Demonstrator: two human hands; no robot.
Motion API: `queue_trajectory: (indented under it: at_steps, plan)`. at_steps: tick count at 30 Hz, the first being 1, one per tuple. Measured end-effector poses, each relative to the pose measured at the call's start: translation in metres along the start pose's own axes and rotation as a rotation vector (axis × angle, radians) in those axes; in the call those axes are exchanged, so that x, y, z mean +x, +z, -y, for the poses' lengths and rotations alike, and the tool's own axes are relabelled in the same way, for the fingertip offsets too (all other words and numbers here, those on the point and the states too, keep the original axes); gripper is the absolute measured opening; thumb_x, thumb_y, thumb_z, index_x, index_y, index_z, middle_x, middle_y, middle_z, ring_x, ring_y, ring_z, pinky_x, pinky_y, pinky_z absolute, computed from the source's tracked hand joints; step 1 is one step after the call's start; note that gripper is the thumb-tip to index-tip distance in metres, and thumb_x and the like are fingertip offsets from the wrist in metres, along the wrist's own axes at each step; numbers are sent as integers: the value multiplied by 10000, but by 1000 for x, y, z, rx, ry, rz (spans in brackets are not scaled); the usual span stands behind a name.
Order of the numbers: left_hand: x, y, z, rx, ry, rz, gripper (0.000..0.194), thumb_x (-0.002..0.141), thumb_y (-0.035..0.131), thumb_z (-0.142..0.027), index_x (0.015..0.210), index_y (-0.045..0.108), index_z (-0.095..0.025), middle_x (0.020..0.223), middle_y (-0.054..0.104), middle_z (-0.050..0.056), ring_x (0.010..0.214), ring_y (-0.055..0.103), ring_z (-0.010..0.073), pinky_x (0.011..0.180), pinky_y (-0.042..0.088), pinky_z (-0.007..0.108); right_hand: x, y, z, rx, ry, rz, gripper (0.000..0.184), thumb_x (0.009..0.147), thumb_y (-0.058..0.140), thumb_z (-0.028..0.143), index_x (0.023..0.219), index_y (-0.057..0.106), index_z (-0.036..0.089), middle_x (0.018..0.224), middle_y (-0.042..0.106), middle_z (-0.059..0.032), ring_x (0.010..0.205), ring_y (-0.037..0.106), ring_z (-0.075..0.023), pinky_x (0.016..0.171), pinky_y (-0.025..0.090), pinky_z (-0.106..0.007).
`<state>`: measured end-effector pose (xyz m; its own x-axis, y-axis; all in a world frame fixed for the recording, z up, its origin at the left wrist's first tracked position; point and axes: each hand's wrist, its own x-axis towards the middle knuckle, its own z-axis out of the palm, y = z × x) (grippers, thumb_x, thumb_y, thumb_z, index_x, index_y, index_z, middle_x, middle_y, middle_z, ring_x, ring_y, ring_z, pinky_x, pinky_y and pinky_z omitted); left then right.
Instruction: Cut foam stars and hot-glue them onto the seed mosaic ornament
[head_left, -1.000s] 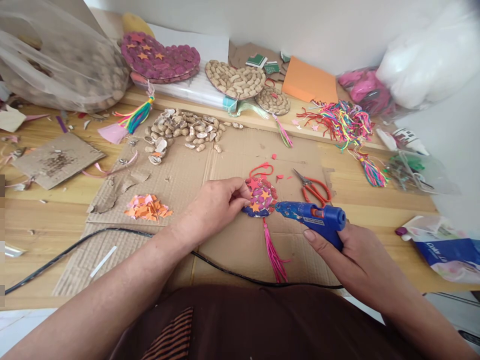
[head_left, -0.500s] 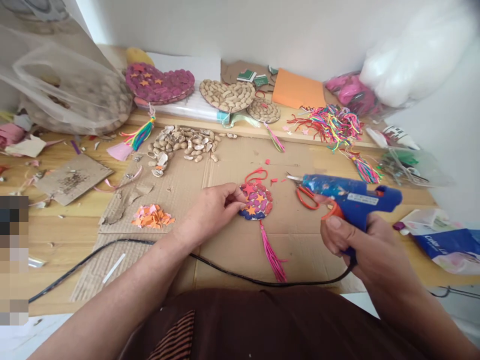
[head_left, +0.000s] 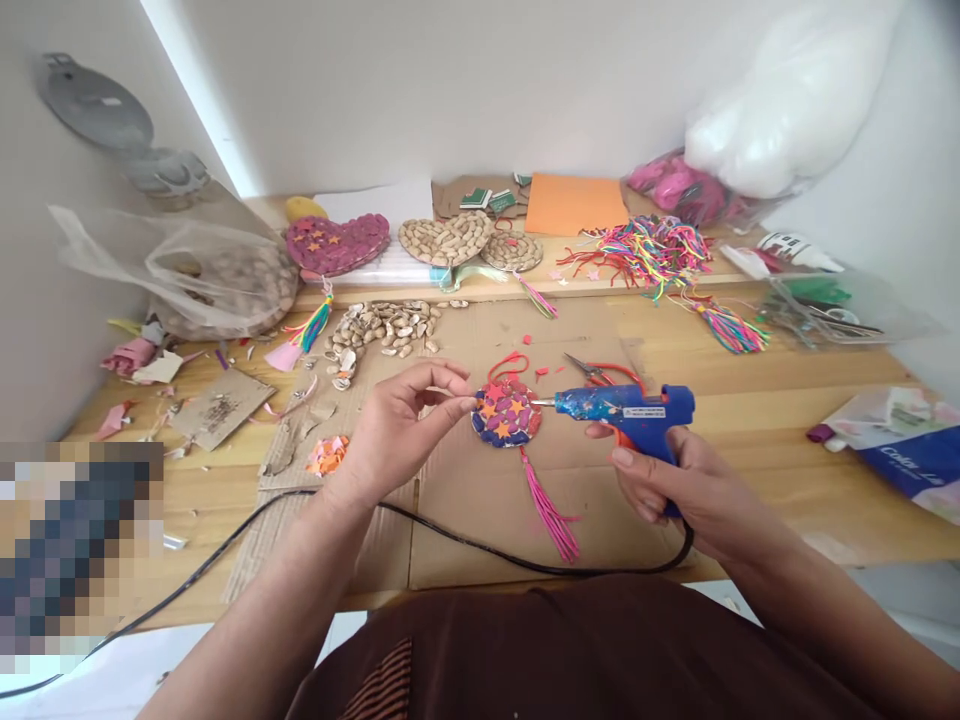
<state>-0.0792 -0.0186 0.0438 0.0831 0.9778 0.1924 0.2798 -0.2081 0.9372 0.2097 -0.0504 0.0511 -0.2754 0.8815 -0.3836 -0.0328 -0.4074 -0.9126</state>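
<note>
My right hand (head_left: 675, 485) grips a blue hot glue gun (head_left: 634, 410), its nozzle touching the right edge of a small round ornament (head_left: 507, 412). The ornament is purple and blue with orange and red stars, a red loop on top and a pink tassel (head_left: 550, 500) below. It lies on a flattened cardboard sheet (head_left: 480, 500). My left hand (head_left: 401, 430) hovers at the ornament's left edge, thumb and forefinger pinched together; what they hold is too small to see. The gun's black cord (head_left: 465, 545) runs along the near edge of the table.
Red-handled scissors (head_left: 600, 372) lie just behind the glue gun. A pile of peanut shells (head_left: 382, 325), orange paper stars (head_left: 326, 455), coloured threads (head_left: 652, 245), finished shell hearts (head_left: 337, 243) and a plastic bag of shells (head_left: 217, 285) lie around the wooden table (head_left: 787, 440).
The glue gun swung out to the right, then came back so its nozzle meets the ornament. My left hand lifted its fingers off the ornament into a pinch. The camera tilted up.
</note>
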Motion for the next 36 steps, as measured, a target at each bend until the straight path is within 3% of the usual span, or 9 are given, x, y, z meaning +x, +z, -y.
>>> queue_trajectory:
  at_steps: [4,8,12,15,22,27,33,36]
  plan:
    - [4,9,-10,53,-153,158,145,810,693,-312,841,691,-170,858,712,41,757,637,140,685,498,259,1,6,14,351,-192,-107,192,867,596,348,1019,644,241,474,264,86,426,255,-124,402,204,-252]
    - [13,26,-10,138,-259,336,96,778,682,-258,804,700,-167,818,735,29,717,640,132,665,484,248,21,6,23,570,-79,-116,182,787,526,223,927,642,235,508,272,61,466,333,-149,406,267,-250]
    - [21,35,-8,234,-305,369,104,751,677,-252,813,705,-174,810,737,20,717,640,137,664,478,248,48,9,19,626,-10,-151,273,737,520,234,961,669,190,588,506,-2,647,562,-195,509,435,-288]
    - [22,37,-6,292,-313,402,120,745,684,-289,797,700,-182,766,723,7,673,618,135,621,455,242,66,17,15,567,-59,-153,313,717,535,227,984,682,154,759,670,-64,774,640,-215,525,466,-282]
    - [32,46,-1,332,-256,444,54,759,659,-244,765,686,-198,760,724,-6,671,623,137,605,449,233,88,29,4,459,-44,-101,217,706,570,217,890,678,178,847,744,-91,870,696,-258,483,472,-269]
    - [35,37,-10,448,-224,424,94,815,640,-256,827,719,-207,800,732,0,702,631,144,662,464,256,92,24,-7,491,-38,-72,235,692,610,204,914,686,195,906,753,-99,916,698,-278,529,522,-297]
    - [20,34,-8,568,-38,359,48,828,672,-225,861,706,-220,875,729,16,795,636,167,774,481,300,93,22,-9,499,-39,-60,252,718,589,205,943,697,172,918,748,-107,914,699,-265,535,524,-284]
    - [16,39,-1,588,64,385,59,819,686,-179,863,688,-217,886,713,24,854,630,183,823,476,320,93,22,-10,501,-53,-55,258,716,598,193,953,696,166,909,750,-104,903,701,-255,541,521,-275]
